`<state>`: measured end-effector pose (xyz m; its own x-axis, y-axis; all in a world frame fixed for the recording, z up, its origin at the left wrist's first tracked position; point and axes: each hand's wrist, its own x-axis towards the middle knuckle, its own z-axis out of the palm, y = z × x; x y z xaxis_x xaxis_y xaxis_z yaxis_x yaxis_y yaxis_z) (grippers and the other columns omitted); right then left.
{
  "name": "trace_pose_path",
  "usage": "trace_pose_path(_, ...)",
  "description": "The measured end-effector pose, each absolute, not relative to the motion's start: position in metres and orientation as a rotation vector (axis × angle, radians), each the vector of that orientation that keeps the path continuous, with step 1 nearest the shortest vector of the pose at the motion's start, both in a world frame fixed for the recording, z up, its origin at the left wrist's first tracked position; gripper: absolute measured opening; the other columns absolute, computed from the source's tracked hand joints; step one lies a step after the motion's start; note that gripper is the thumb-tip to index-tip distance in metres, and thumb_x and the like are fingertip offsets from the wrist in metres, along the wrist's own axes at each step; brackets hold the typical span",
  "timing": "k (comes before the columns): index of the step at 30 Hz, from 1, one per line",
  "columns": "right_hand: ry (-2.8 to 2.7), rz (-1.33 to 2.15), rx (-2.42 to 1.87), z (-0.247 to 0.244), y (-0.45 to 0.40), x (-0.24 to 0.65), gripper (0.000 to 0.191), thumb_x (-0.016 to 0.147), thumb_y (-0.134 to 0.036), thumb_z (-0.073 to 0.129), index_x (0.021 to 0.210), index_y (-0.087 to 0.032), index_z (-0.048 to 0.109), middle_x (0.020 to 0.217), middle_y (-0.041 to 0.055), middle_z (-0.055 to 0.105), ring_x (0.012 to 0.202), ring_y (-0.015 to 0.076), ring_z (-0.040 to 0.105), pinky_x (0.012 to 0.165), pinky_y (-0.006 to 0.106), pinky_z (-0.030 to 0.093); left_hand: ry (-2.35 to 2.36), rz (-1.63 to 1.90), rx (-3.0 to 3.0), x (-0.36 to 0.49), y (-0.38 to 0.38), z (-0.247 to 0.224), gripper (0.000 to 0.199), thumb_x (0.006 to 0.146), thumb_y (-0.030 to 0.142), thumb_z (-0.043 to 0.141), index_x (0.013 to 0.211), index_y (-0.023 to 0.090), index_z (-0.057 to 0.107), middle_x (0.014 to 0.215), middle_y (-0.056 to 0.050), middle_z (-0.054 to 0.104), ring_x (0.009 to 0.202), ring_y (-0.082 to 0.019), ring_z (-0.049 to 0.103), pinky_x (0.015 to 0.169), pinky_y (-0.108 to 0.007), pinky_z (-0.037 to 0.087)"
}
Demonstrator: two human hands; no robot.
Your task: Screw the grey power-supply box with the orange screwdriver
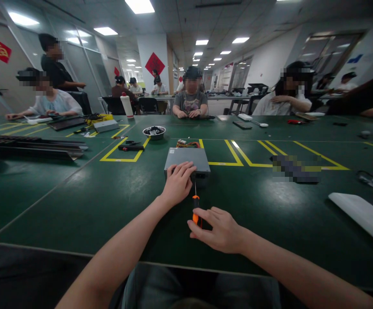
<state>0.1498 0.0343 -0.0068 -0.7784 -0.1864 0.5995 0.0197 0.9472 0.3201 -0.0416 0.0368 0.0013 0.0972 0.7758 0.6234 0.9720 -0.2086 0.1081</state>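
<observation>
A grey metal computer power supply (189,156) sits on the green table straight in front of me, its socket side facing me. My left hand (179,182) lies over its near left edge, fingers bent across the top and front, gripping the box. Below, my right hand (220,227) pinches the orange and black handle of a screwdriver (196,206) between thumb and fingers. The thin shaft points away from me, its tip at the lower front of the box; I cannot make out a screw there. Bundled coloured cables (188,144) come out behind the box.
A metal bowl (154,133) of small parts stands beyond, left of the box. A dark tool (131,147) lies within yellow tape. Long dark metal rails (32,146) lie left, a white panel (360,214) right. Several people sit around the table, one opposite (191,101).
</observation>
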Motion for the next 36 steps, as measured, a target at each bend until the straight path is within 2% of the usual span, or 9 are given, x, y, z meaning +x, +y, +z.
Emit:
trace_pose_path(3,-2.372,-0.354,0.127,-0.01,0.036,0.149,0.016,0.081,-0.028,0.055,0.09,-0.015,0.054,0.095,0.0114,0.065,0.061,0.0097,0.056,0.053,0.022,0.042,-1.724,-0.827,-2.048,-0.041,0.037,0.001,0.037,0.083,0.014,0.04,0.118,0.023,0.047,0.13,-0.003,0.048,0.122,-0.018,0.039,0.1,-0.039,0.023)
trace_pose_path(5,-2.342,-0.28,0.133,-0.013,0.037,0.149,0.018,0.081,-0.03,0.055,0.087,-0.014,0.051,0.095,0.0129,0.065,0.063,0.0099,0.058,0.056,0.021,0.045,-1.727,-0.825,-2.045,-0.041,0.037,0.001,0.037,0.083,0.015,0.041,0.118,0.023,0.047,0.13,-0.003,0.048,0.122,-0.018,0.039,0.1,-0.039,0.024)
trace_pose_path(10,-2.419,-0.197,0.125,-0.01,0.034,0.15,0.027,0.083,-0.029,0.048,0.102,-0.01,0.048,0.104,0.0194,0.061,0.075,0.0139,0.062,0.063,0.024,0.049,-1.735,-0.82,-2.043,-0.041,0.037,0.001,0.036,0.082,0.014,0.041,0.117,0.023,0.048,0.13,-0.004,0.048,0.121,-0.018,0.04,0.1,-0.039,0.024)
trace_pose_path(14,-2.476,-0.358,0.09,-0.006,0.033,0.15,0.029,0.083,-0.027,0.049,0.111,-0.019,0.05,0.101,0.0152,0.061,0.075,0.0158,0.061,0.06,0.026,0.048,-1.741,-0.816,-2.046,-0.041,0.037,0.001,0.036,0.082,0.014,0.041,0.116,0.023,0.048,0.13,-0.003,0.048,0.122,-0.018,0.039,0.1,-0.039,0.024)
trace_pose_path(17,-2.427,-0.389,0.098,-0.009,0.034,0.148,0.021,0.082,-0.029,0.053,0.099,-0.017,0.055,0.095,0.0121,0.063,0.065,0.0122,0.059,0.055,0.023,0.045,-1.744,-0.815,-2.047,-0.041,0.037,0.002,0.036,0.082,0.014,0.042,0.116,0.023,0.048,0.13,-0.003,0.048,0.121,-0.018,0.039,0.099,-0.039,0.024)
trace_pose_path(21,-2.377,-0.294,0.131,-0.016,0.036,0.146,0.018,0.081,-0.031,0.055,0.086,-0.013,0.053,0.101,0.0133,0.064,0.062,0.01,0.059,0.055,0.022,0.047,-1.748,-0.827,-2.036,-0.04,0.036,0.002,0.036,0.081,0.013,0.041,0.115,0.023,0.048,0.129,-0.003,0.049,0.121,-0.018,0.039,0.099,-0.039,0.024)
trace_pose_path(26,-2.446,-0.18,0.113,-0.013,0.033,0.148,0.03,0.083,-0.032,0.049,0.102,-0.009,0.05,0.107,0.0188,0.06,0.079,0.0146,0.062,0.065,0.024,0.051,-1.752,-0.835,-2.033,-0.039,0.037,0.002,0.035,0.081,0.013,0.042,0.114,0.023,0.049,0.128,-0.003,0.05,0.12,-0.018,0.04,0.098,-0.039,0.025)
trace_pose_path(30,-2.497,-0.338,0.095,-0.006,0.031,0.148,0.031,0.083,-0.029,0.048,0.112,-0.017,0.051,0.102,0.017,0.06,0.077,0.0168,0.061,0.06,0.026,0.049,-1.753,-0.849,-2.036,-0.039,0.037,0.003,0.035,0.081,0.013,0.042,0.113,0.023,0.049,0.127,-0.003,0.051,0.12,-0.019,0.04,0.097,-0.039,0.026)
trace_pose_path(36,-2.41,-0.274,0.104,-0.013,0.035,0.148,0.022,0.082,-0.033,0.052,0.092,-0.013,0.053,0.099,0.0151,0.063,0.066,0.0113,0.06,0.057,0.022,0.048,-1.761,-0.859,-2.021,-0.039,0.037,0.003,0.034,0.081,0.015,0.044,0.113,0.023,0.049,0.126,-0.003,0.052,0.118,-0.019,0.042,0.096,-0.039,0.027)
